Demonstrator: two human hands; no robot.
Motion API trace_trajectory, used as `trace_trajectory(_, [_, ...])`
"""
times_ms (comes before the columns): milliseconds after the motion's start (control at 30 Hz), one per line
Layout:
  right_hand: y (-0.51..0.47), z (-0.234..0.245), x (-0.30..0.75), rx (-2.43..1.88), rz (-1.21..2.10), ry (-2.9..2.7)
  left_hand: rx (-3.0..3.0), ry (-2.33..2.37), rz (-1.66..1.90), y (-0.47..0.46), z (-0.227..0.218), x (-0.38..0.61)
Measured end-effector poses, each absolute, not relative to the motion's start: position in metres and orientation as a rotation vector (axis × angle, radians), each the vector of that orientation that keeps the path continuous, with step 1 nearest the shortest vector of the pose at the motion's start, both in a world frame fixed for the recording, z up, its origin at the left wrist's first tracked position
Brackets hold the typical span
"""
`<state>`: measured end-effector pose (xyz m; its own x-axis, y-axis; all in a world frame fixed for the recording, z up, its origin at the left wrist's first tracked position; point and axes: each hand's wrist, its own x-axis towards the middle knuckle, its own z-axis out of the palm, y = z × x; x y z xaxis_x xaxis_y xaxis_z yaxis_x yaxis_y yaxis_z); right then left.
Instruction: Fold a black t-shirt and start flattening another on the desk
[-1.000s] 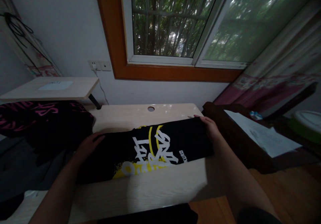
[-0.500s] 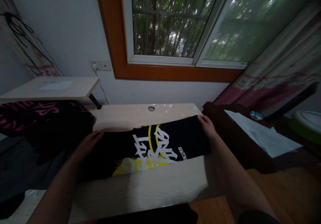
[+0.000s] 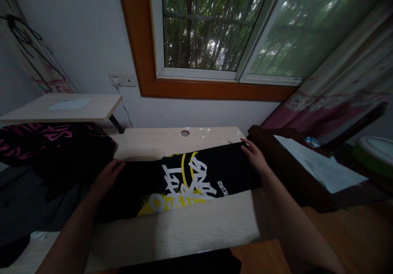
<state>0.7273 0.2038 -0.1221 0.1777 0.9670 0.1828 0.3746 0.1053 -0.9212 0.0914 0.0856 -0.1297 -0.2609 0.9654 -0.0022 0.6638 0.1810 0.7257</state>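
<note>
A black folded T-shirt with white lettering and yellow print lies lengthwise across a pale wooden desk. At its left end, my left hand is closed on the far edge of the cloth, thumb and fingers near each other; part of the grip is hidden. My right hand is at the far right corner, touching the fabric. Its fingers are stretched out and slightly apart. The printed side faces up, and the shirt forms a long flat strip between my hands.
Dark clothing with pink print is heaped at the left under a small raised shelf. A brown piece of furniture with a white sheet stands right of the desk. A window is behind.
My right hand's fingers have spread and loosened from the shirt's corner, which they pinched before. My left hand has shifted very slightly left. The shirt lies almost the same.
</note>
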Motion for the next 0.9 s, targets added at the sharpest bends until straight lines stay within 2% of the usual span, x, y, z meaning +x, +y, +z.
trace_trajectory(233, [0.19, -0.102, 0.736, -1.39, 0.835, -1.194, 1.335, 1.947, 1.026, 0.07, -0.1, 0.099])
trace_trajectory(433, [0.193, -0.086, 0.742, -1.333, 0.929, -1.065, 1.072, 1.78, 1.016, 0.057, -0.075, 0.094])
trace_trajectory(600, [0.21, -0.101, 0.735, -1.429, 0.974, -1.141, 1.317, 1.851, 0.952, 0.079, -0.1, 0.089])
trace_trajectory(900, [0.232, -0.128, 0.721, -1.549, 0.784, -1.351, 1.659, 2.073, 0.683, 0.106, -0.133, 0.088])
